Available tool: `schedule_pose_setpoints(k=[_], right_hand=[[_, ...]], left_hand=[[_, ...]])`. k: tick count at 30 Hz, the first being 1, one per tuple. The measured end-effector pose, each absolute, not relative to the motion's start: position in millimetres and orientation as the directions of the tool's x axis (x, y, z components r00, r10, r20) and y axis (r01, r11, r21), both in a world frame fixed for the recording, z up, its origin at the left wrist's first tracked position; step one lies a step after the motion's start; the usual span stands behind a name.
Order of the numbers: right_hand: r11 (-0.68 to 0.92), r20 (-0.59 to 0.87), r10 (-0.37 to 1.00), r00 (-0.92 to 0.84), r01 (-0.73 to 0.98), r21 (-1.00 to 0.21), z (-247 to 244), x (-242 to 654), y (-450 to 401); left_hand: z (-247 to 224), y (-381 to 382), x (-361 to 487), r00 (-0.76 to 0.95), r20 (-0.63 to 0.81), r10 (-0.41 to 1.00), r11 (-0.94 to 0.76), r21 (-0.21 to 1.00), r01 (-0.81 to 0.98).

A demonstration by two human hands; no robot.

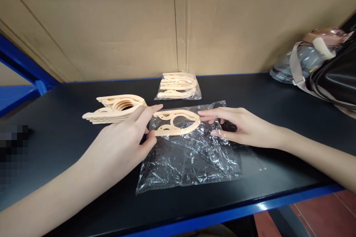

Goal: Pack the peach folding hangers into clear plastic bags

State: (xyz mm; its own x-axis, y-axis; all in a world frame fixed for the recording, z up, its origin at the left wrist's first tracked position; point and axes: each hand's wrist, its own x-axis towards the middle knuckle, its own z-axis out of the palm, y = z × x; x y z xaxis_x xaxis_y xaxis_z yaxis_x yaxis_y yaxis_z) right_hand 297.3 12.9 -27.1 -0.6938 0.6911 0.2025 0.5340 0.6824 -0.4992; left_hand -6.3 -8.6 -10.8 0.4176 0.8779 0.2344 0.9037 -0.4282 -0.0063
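Note:
A cream folding clothes hanger (182, 131) lies folded on a clear plastic bag (186, 166), or just inside it; I cannot tell which. My left hand (133, 129) grips the hanger's two arm ends between thumb and fingers. On the other side, my right hand (236, 124) has its fingers stretched out, the index fingertip at the hanger's rounded end and the thumb over the bag. Behind my left hand, partly covered by it, is a stack of the same hangers (111, 113). Farther back lies a bagged set of hangers (179, 87).
The black tabletop (69, 137) has a blue front edge (222, 214). A cardboard wall (111, 26) rises behind it. At the back right, a clear bottle with a strap (306, 59) leans by a black bag (338, 72). A blue frame post (25, 63) stands left.

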Motion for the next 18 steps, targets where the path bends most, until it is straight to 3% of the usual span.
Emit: schedule_pose_setpoints(k=[8, 13, 15, 18], right_hand=[[0.692, 0.205, 0.677, -0.707, 0.516, -0.505, -28, 297, 15], [0.674, 0.149, 0.689, -0.710, 0.550, -0.494, -24, 302, 14], [0.670, 0.083, 0.677, -0.731, 0.566, -0.480, -20, 305, 14], [0.663, -0.024, 0.633, -0.774, 0.558, -0.500, -14, 310, 15]], left_hand=[[-8, -9, -2, 0.425, 0.199, 0.883, -0.422, -0.058, 0.905], [12, 0, -9, 0.434, 0.324, 0.841, -0.403, -0.162, 0.901], [24, 12, -21, 0.468, 0.304, 0.830, -0.457, -0.111, 0.883], [38, 38, -50, 0.476, 0.226, 0.850, -0.502, 0.069, 0.862]])
